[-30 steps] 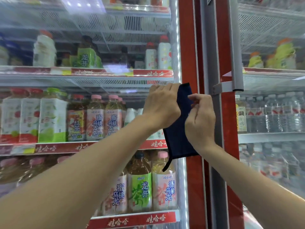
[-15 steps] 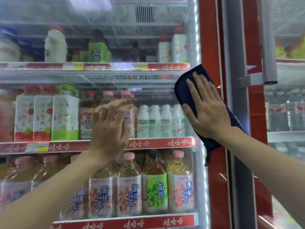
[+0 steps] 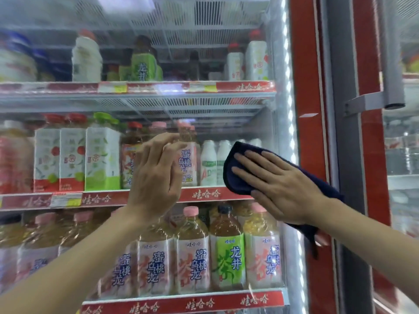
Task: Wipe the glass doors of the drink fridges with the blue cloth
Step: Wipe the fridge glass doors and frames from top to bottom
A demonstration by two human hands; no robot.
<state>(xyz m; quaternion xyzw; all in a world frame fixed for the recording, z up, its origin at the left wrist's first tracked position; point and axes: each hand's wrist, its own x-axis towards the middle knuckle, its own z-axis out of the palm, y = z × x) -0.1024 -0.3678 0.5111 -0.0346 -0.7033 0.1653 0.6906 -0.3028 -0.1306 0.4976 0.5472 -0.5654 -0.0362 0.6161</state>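
The person faces the glass door point(image 3: 204, 53) of the left fridge, which fills the left and centre of the frame. The right hand point(image 3: 278, 186), at centre right, lies flat with fingers straight and spread. It presses the blue cloth point(image 3: 234, 183) against the glass near the door's right edge. The cloth shows beyond the fingertips on the left and trails under the wrist toward the red door frame point(image 3: 306, 109). A thin strip hangs from its lower end.

The left hand point(image 3: 156, 177), at centre, is raised before the glass with fingers loosely curled, grasping nothing. Whether it touches the glass cannot be told.

Behind the glass, bottles point(image 3: 229, 257) stand in rows on red-edged shelves point(image 3: 204, 194). A grey handle point(image 3: 393, 64) is mounted at upper right, beside the second fridge door point(image 3: 405, 155).
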